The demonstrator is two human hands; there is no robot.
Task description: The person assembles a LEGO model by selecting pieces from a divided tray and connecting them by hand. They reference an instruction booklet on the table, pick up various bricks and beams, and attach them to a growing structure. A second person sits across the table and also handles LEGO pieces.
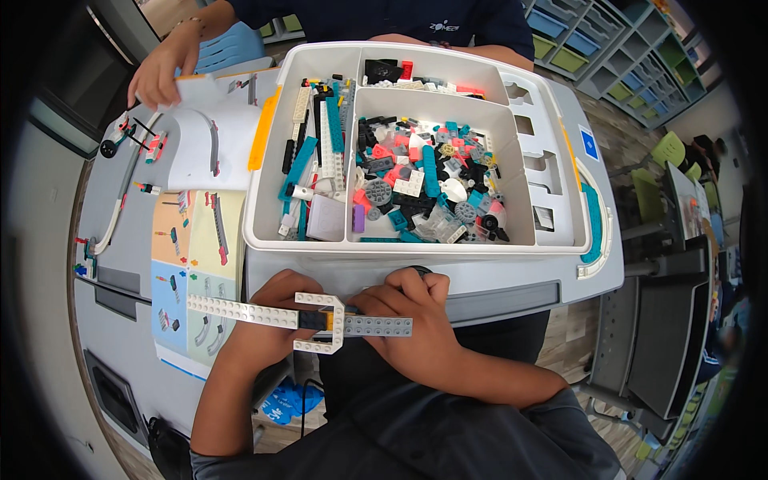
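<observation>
In front of my body, both hands are closed around a long brick build [240, 310]. Its left part is a white studded beam, followed by a black piece with a bit of yellow and a grey studded plate [380, 326] on the right. A white U-shaped studded bracket [340, 304] straddles the middle. My left hand [268, 340] grips beneath the white and black section. The right hand [416, 308] has its fingers curled at the grey end. Both hands' fingertips are partly hidden by the build. Below and left lies an open instruction booklet [216, 276] with pictures of brick parts.
A white sorting bin [416, 250] full of mixed bricks stands just beyond my hands. Across the table, another person's hand [164, 76] is over the booklet's far page. A built model with wheels [110, 148] lies at left. A curved white-and-teal piece [594, 228] rests right of the bin.
</observation>
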